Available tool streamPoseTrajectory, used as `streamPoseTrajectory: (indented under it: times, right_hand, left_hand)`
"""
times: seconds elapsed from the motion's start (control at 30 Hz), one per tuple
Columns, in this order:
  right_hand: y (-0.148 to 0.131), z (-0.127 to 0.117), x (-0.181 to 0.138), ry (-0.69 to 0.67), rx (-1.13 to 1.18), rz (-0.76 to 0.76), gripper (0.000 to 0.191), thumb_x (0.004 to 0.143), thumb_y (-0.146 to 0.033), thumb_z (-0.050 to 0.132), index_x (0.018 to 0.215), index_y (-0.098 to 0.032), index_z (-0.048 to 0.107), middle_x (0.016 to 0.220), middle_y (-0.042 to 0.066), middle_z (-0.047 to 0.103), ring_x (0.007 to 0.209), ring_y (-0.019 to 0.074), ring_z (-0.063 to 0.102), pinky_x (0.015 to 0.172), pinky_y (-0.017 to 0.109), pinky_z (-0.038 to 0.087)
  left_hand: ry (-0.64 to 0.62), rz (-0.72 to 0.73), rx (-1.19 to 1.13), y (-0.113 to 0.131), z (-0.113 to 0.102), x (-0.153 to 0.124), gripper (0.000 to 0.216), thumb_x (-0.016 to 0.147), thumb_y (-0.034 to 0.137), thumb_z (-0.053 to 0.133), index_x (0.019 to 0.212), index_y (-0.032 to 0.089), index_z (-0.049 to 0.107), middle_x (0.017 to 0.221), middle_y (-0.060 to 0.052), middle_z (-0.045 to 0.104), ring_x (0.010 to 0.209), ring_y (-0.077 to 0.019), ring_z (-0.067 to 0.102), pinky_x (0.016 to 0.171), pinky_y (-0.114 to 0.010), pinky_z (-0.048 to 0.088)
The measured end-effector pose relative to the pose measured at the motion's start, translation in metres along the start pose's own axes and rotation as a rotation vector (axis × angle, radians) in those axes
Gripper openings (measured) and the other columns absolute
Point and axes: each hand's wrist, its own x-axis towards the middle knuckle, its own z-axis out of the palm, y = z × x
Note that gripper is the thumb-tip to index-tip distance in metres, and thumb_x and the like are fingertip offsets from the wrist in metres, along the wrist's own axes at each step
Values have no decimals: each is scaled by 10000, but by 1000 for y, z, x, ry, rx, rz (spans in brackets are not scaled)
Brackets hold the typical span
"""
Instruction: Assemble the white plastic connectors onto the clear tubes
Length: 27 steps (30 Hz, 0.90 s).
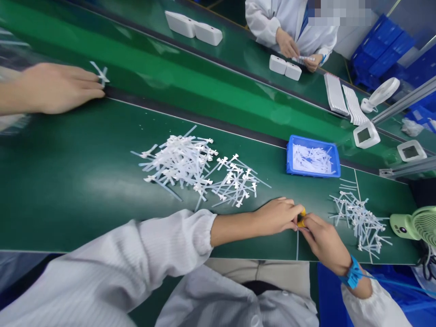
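Note:
My left hand (pixel 277 216) and my right hand (pixel 323 240) meet near the front edge of the green table, fingertips almost touching. Both are closed in a pinch, with yellow covers on some fingertips. From between them a thin, pale blue strip (pixel 297 246) extends toward the table's front edge; its upper end is hidden by my fingers. Close to my right hand lies a loose pile of similar strips with white end pieces (pixel 361 218). Beyond my left forearm is a larger pile of such strips (pixel 184 159), with a smaller cluster (pixel 236 179) beside it.
A blue bin (pixel 313 173) of white pieces stands by the green conveyor belt (pixel 204 95). Another person's hand (pixel 64 86) holds a crossed strip at the left. Across the belt a person (pixel 289 43) handles a small part near white devices (pixel 285 68). A green fan (pixel 405 226) sits right.

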Motion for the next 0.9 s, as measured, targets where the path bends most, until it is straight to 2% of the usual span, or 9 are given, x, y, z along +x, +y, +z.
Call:
streamPoseTrajectory:
  times: [0.27,0.43,0.5,0.6,0.67,0.8,0.9]
  right_hand:
    - [-4,0,3,-32,9,-2,240,1107,-114,456,987,-218,636,950,73,690,839,229,673,763,334,541]
    - [3,-6,7,-43,139,-9,231,1107,-170,519,957,-231,684,983,74,723,921,245,687,848,374,578]
    - [6,-6,1,-8,225,-1,213,1100,-171,535,1030,-242,723,1078,82,747,1019,255,696,936,405,587]
    - [10,1,-14,154,328,47,280,1107,-174,510,1246,-272,732,1251,97,751,1208,270,682,1069,451,562]
    - [12,11,-23,315,361,141,290,1113,-203,510,1296,-279,723,1283,99,749,1247,275,678,1096,464,549]
    - [11,34,-27,562,451,335,242,1110,-292,544,1246,-265,743,1248,101,760,1173,278,714,1041,456,571]
    - [7,46,-16,681,600,412,239,1101,-350,574,1257,-251,725,1199,96,775,1115,261,741,1007,429,591]
  left_hand:
    - [26,-18,8,-3,6,-3,296,953,345,858,1001,220,594,947,-23,745,989,-249,698,860,-336,448]
    - [28,0,-68,-4,6,-7,266,958,277,846,1014,227,590,965,-14,766,1004,-253,696,889,-339,455]
    - [44,21,-98,-5,4,-8,239,963,251,831,1040,228,606,995,-9,771,995,-245,691,896,-340,458]
    - [39,38,-76,-4,2,-10,218,953,237,822,1060,224,633,1013,-20,759,1001,-249,679,901,-345,462]
    - [17,50,-39,-3,2,-10,158,961,234,793,1031,220,652,1013,-32,753,1009,-257,669,908,-352,462]
    - [19,50,-65,-2,0,-10,41,980,203,720,991,217,684,1003,-36,758,1008,-244,662,928,-347,470]
    - [94,4,-178,-2,-4,-10,20,985,223,715,1002,215,706,989,-29,760,987,-222,672,913,-323,494]
